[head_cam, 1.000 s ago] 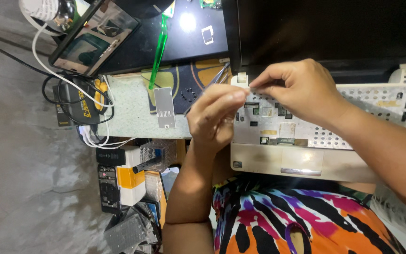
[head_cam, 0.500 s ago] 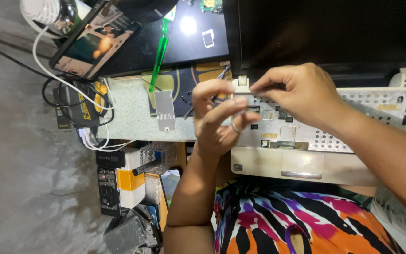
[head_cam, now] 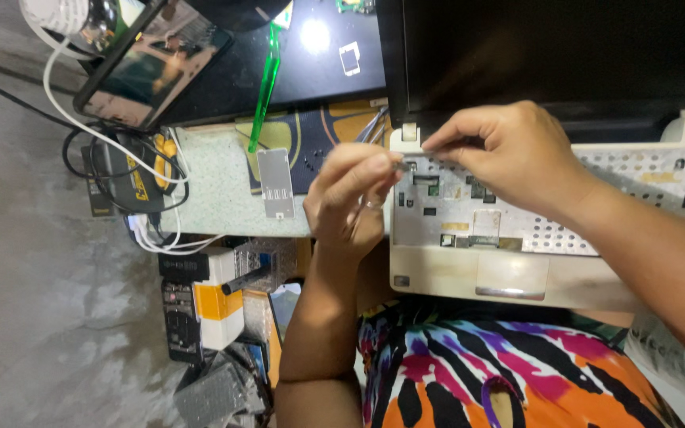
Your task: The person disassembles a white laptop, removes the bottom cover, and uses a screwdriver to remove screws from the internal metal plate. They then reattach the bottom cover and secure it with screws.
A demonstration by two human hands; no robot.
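Nearest the camera: a lap in striped, many-coloured cloth (head_cam: 517,372), with the front edge of a white laptop (head_cam: 509,273) resting just above it.

Laptop state: the keyboard is already off, so the perforated metal plate (head_cam: 564,230) under it lies bare, with small connectors and dark chips showing near its left end. Palm rest and touchpad button are still in place; the dark screen (head_cam: 549,55) is still joined at its hinges. Judged from this, the strip-down is in an early-to-middle stage: top cover open, lower shell and screen not yet separated.

Left hand (head_cam: 354,202): raised just left of the laptop's corner, thumb and forefinger pinched together on something thin and small; what it is cannot be made out. Right hand (head_cam: 509,154): over the upper left of the metal plate, fingers curled and pinched closed on a thin, flat, pale strip (head_cam: 438,150), probably a ribbon cable, that lies along the hinge edge. The two fingertips nearly meet there.

Left of the hands: a speckled pale tabletop (head_cam: 216,198) carrying a small grey metal cover (head_cam: 275,182) and a green plastic stick (head_cam: 263,83). Below it, stacked boxes and a remote control (head_cam: 180,329). Further out: a black charger (head_cam: 124,178) with white cables (head_cam: 152,234), and a tablet (head_cam: 152,63) leaning on a dark glossy surface (head_cam: 319,71). Grey stone floor (head_cam: 33,317) at far left.
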